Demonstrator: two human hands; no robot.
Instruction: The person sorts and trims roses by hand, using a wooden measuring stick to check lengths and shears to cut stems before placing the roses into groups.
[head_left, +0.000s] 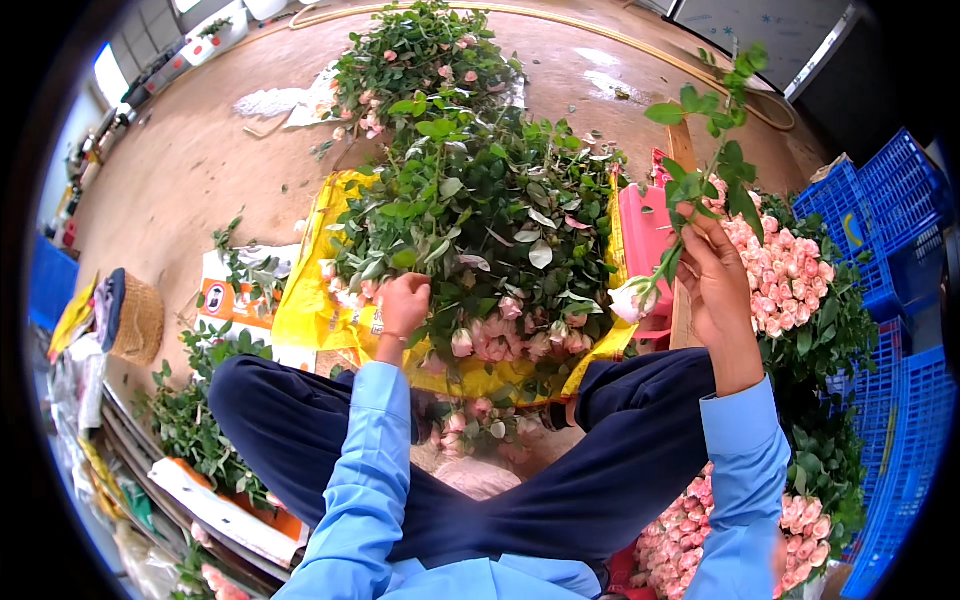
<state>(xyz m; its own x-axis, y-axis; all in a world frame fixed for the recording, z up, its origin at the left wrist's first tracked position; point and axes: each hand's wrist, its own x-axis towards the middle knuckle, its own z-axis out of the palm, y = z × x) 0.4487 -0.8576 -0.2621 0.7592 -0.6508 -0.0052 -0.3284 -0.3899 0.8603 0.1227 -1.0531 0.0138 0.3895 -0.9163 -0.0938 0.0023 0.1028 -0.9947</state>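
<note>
My right hand (709, 270) grips a single cut rose (634, 300) by its stem. The pale pink-white bloom hangs downward at the lower left, and the leafy stem rises past my fingers to the upper right. At the left side of a large heap of leafy cut roses (480, 217), my left hand (405, 304) has its fingers curled among the leaves and blooms. Whether those fingers hold a stem is hidden. Under the heap lies a yellow woven plastic sheet (300, 315), with several pink blooms (495, 337) along the near edge.
Bunched pink roses (787, 277) stand at the right, beside a pink plastic container (645, 232) and stacked blue crates (892, 202). Another rose pile (427, 60) lies farther off on the floor. Leafy cuttings (195, 412) and a wicker basket (139, 319) are at the left.
</note>
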